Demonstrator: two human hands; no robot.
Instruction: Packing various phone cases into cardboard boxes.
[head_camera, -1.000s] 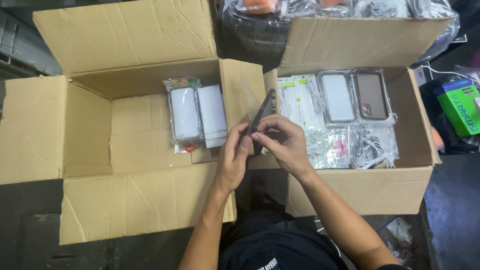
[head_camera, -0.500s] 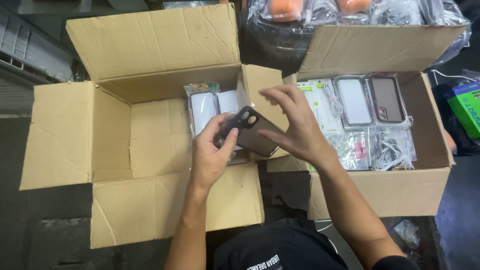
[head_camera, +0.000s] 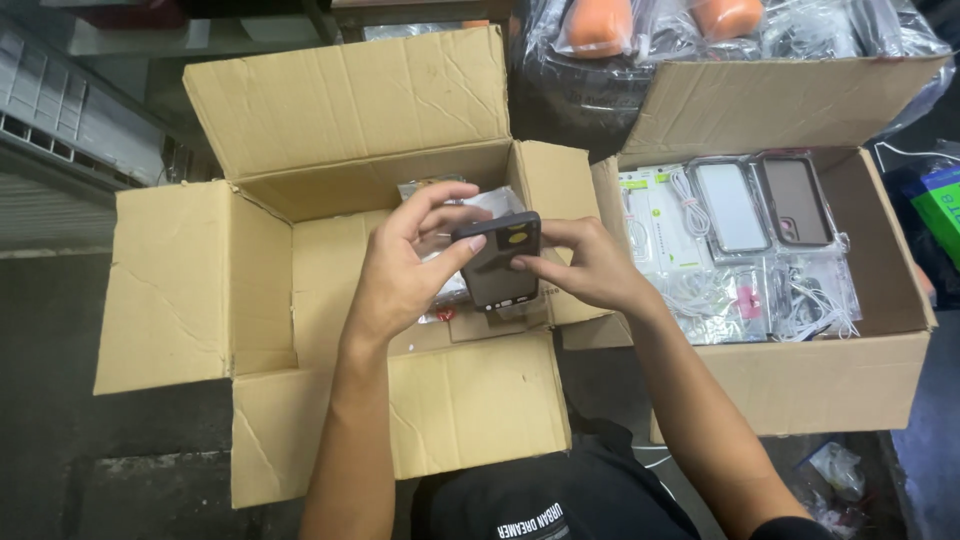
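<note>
Both my hands hold a dark grey phone case (head_camera: 497, 262) upright over the left cardboard box (head_camera: 290, 270). My left hand (head_camera: 405, 265) grips its left edge and top, thumb on the front. My right hand (head_camera: 590, 265) holds its right side, fingers against the back near the camera cut-out. Behind my left hand, bagged white phone cases (head_camera: 450, 200) lie in the left box, mostly hidden. The right cardboard box (head_camera: 880, 330) holds bagged phone cases (head_camera: 762, 202) and white cables (head_camera: 700, 290).
Clear plastic bags with orange items (head_camera: 600, 25) sit behind the boxes. A green carton (head_camera: 942, 205) is at the right edge. Crumpled plastic wrap (head_camera: 830, 470) lies on the dark floor at lower right. A grey ribbed panel (head_camera: 60, 120) is at far left.
The case has turned from edge-on to flat and moved left over the left box. My right hand, lifted off half a second ago, is back on the case. The view has shifted left.
</note>
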